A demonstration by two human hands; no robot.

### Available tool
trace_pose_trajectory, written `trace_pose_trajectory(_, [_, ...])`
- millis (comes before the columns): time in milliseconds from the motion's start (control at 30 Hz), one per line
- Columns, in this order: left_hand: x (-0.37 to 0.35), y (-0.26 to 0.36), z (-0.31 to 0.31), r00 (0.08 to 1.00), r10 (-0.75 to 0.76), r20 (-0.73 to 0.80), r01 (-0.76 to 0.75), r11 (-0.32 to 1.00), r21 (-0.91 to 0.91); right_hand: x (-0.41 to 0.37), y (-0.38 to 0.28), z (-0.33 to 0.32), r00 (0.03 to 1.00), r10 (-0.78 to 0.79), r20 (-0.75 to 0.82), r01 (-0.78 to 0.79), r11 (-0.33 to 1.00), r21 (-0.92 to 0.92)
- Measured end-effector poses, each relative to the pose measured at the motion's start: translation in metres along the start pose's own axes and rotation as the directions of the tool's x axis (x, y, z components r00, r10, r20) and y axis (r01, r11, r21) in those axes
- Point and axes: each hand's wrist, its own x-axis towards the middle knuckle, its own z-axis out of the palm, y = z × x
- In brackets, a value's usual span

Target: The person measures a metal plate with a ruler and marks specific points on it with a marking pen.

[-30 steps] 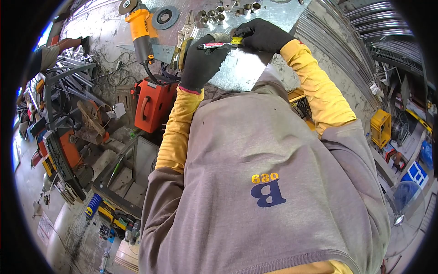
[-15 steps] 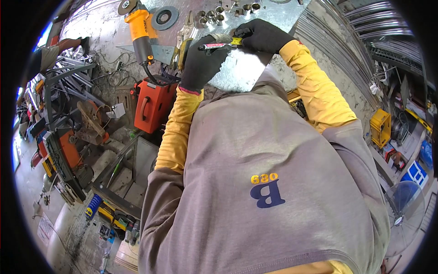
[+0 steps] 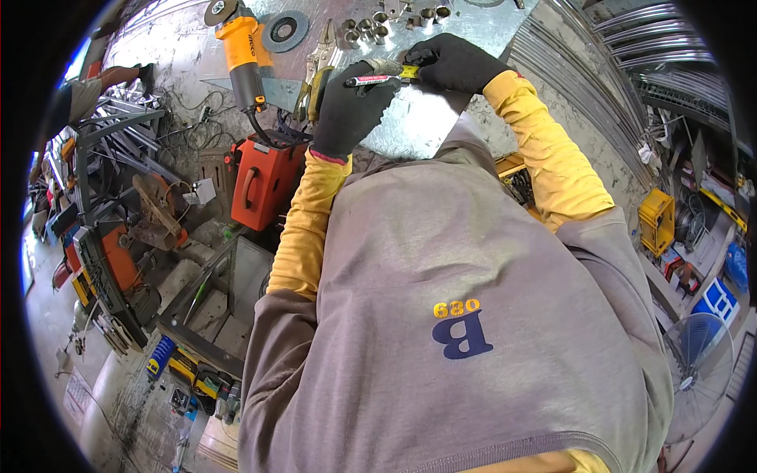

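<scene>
My left hand [image 3: 351, 110], in a black glove, is closed with a marker [image 3: 371, 80] with a white, red and black barrel lying across the fingers. Just above it, a short greyish metal piece [image 3: 384, 67] sits at the left fingertips; its exact shape is hard to make out. My right hand [image 3: 457, 65], also gloved in black, pinches a yellow tape measure [image 3: 409, 72] against that piece. Both hands are over the shiny metal tabletop [image 3: 410, 126]. Several short cut pipe pieces [image 3: 380, 31] stand beyond them, and locking pliers [image 3: 322, 59] lie left of them.
An angle grinder [image 3: 240, 59] and a flap disc [image 3: 285, 31] rest on the table's left part. Below stands an orange-red machine [image 3: 256, 185]. Long metal tubes [image 3: 576, 71] lie to the right, near a yellow crate [image 3: 656, 221]. A fan [image 3: 694, 370] stands lower right.
Almost nothing differs; both hands keep their hold on the marker and the tape measure, with only a very slight shift of the view.
</scene>
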Motion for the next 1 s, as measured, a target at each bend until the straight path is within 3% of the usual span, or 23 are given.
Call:
trace_pose_trajectory(600, [0.0001,0.0022,0.0000,0.999,-0.031,0.012,0.031,0.999,-0.019,-0.0002,-0.0026,-0.0009,1.000,0.015,0.004,-0.015,0.999,-0.048])
trace_pose_trajectory(800, [0.0003,0.0016,-0.0002,0.999,-0.041,0.023,0.042,0.998,-0.039,-0.0008,-0.0021,0.0017,0.998,0.056,0.001,-0.056,0.996,0.064])
trace_pose_trajectory(1000, [0.0003,0.0001,-0.0002,0.999,-0.025,0.025,0.026,0.999,-0.031,-0.0008,-0.0020,-0.0009,1.000,0.017,0.009,-0.017,1.000,-0.014])
